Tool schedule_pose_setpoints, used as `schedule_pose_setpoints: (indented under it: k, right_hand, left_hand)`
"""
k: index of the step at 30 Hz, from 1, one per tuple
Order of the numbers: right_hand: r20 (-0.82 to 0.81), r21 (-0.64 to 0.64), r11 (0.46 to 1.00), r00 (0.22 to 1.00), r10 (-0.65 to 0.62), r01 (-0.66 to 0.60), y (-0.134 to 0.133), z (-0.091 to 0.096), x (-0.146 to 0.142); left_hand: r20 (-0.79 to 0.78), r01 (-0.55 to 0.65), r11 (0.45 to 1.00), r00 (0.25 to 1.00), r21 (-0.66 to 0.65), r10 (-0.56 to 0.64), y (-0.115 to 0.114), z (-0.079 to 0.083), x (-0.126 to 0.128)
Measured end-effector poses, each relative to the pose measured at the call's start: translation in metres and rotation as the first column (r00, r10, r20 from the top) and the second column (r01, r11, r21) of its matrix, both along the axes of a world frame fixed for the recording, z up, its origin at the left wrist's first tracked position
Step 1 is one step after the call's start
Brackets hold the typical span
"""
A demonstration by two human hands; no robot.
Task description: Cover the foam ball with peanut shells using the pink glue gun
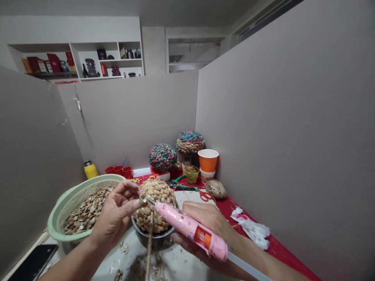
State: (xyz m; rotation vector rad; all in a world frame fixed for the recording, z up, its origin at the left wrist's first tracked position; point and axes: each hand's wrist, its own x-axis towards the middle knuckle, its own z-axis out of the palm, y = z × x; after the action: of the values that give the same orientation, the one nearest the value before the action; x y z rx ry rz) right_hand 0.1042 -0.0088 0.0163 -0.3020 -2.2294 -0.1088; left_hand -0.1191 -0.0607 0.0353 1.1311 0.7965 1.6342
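Observation:
My left hand (115, 214) pinches a small nut shell (142, 197) between thumb and fingers, right at the metal tip of a pink glue gun (190, 230). My right hand (205, 230) is wrapped round the glue gun's body. Just behind the tip sits a ball covered in glued shells (155, 203), resting in a small metal bowl (154, 234). A twine strand (149, 246) hangs down in front of the ball.
A green basket of loose shells (63, 212) stands at the left, a black phone (32, 263) below it. Behind are two coloured shell balls (162, 156), an orange cup (208, 160), a twine ball (215, 189), red-handled scissors (205, 195), crumpled tissue (252, 228), grey partition walls all round.

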Motion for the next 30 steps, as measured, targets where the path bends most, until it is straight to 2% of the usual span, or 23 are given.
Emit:
schedule_pose_setpoints:
  k: [7,14,23,30]
  right_hand:
    - [0.037,-0.006,1.000,0.999,0.001,0.000,-0.0023,0.0041,0.0018]
    - [0.060,-0.041,0.999,0.998,0.005,-0.002,-0.0005,-0.0003,0.0008]
    - [0.004,0.057,0.998,1.000,-0.004,0.003,0.0005,-0.0001,-0.0011]
    - [0.049,0.065,0.998,0.999,-0.021,0.018,0.0014,-0.0012,0.0005]
  left_hand:
    - [0.003,-0.004,1.000,1.000,0.014,0.004,0.0021,-0.0008,-0.0007]
    - [-0.018,0.006,1.000,1.000,0.027,-0.006,0.0029,-0.0028,-0.0017]
    - [-0.054,-0.063,0.996,0.996,0.064,0.067,0.0035,-0.0035,-0.0004]
    - [-0.053,-0.100,0.991,0.993,0.087,0.105,0.0054,-0.0057,-0.0022]
